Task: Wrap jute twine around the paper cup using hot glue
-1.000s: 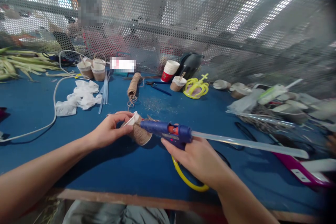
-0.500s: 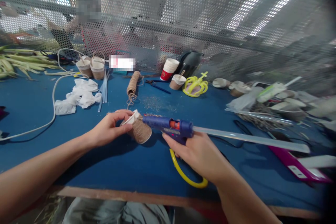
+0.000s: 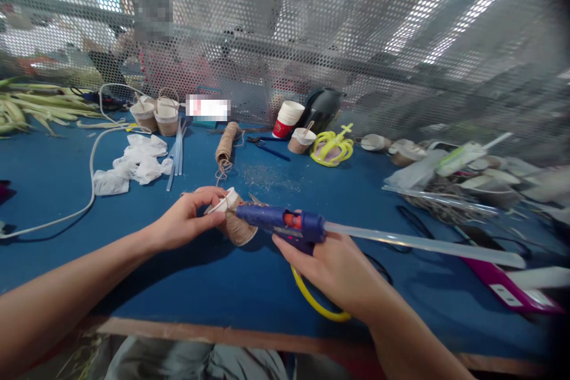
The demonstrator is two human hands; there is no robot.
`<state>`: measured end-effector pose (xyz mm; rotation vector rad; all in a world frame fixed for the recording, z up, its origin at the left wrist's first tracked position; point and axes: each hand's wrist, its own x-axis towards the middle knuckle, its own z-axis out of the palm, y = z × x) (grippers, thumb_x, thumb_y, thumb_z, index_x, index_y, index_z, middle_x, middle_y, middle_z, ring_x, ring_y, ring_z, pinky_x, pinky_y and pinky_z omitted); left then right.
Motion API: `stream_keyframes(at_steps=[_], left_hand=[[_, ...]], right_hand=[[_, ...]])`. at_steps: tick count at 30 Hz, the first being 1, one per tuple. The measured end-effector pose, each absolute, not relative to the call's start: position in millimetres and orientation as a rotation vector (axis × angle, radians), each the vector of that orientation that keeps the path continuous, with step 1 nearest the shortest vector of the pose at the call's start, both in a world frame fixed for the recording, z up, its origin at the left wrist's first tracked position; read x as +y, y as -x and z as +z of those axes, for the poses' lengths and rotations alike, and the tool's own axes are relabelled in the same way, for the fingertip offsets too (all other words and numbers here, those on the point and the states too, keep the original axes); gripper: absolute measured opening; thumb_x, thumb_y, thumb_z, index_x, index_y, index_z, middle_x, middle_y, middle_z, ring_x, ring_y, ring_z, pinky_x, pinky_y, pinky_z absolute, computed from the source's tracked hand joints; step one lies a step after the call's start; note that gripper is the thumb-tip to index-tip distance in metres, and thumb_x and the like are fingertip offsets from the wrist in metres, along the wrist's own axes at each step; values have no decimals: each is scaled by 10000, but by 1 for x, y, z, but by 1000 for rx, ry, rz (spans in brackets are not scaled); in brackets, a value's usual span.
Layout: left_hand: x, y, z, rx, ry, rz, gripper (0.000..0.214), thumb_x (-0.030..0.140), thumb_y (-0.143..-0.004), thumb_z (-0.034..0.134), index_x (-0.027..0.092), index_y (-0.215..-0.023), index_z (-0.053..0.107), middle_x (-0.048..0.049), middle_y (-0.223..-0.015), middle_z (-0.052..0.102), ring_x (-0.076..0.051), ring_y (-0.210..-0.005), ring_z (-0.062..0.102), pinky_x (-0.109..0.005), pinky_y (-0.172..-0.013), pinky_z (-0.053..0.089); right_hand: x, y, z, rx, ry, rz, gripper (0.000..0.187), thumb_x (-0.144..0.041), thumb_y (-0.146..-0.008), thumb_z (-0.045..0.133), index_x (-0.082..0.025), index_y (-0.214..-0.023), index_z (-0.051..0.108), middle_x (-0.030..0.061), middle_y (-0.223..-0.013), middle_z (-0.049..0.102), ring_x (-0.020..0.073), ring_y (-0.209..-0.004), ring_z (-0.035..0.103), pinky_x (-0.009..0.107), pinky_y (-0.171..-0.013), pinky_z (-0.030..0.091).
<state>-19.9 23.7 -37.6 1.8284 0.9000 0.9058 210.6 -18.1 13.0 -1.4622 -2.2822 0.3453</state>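
Left grip (image 3: 189, 221) is closed on the rimmed end of a twine-wrapped cup (image 3: 239, 229), lower centre of the frame, its long axis slanting down rightward; a glue gun (image 3: 271, 219), pointed left at it, is held by the right grip (image 3: 341, 270).

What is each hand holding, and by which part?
Left hand: the twine-wrapped cup, by its white-rimmed end. Right hand: the blue glue gun, by its handle, mostly hidden.
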Motion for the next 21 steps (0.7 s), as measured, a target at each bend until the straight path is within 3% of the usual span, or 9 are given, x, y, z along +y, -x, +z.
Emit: stream_keyframes(at_steps=[10, 15, 21], left_hand=[[25, 21, -37, 882, -1850, 869, 213, 343, -797, 539, 159, -693, 515, -105, -1134, 570, -229, -1133, 485, -362, -989, 334], [24, 22, -36, 877, -1843, 862, 234, 362, -800, 534, 160, -684, 510, -113, -1172, 550, -228, -1131, 484, -359, -991, 334], [24, 22, -35, 868, -1856, 853, 238, 362, -810, 526, 156, -693, 516, -124, -1182, 548, -227, -1140, 484, -363, -990, 337]], right_hand=[[-12, -211, 29, -2271, 1433, 444, 208, -236, -807, 464, -192, -628, 561, -7, -515, 590, 159, -566, 587, 255, -581, 460], [-17, -213, 27, -2250, 1493, 503, 301, -266, -831, 462, -216, -537, 499, -47, -378, 482, 134, -418, 514, 240, -471, 423], [-18, -212, 29, -2200, 1517, 579, 207, -254, -835, 462, -194, -692, 598, -57, -386, 507, 130, -366, 493, 244, -462, 423]])
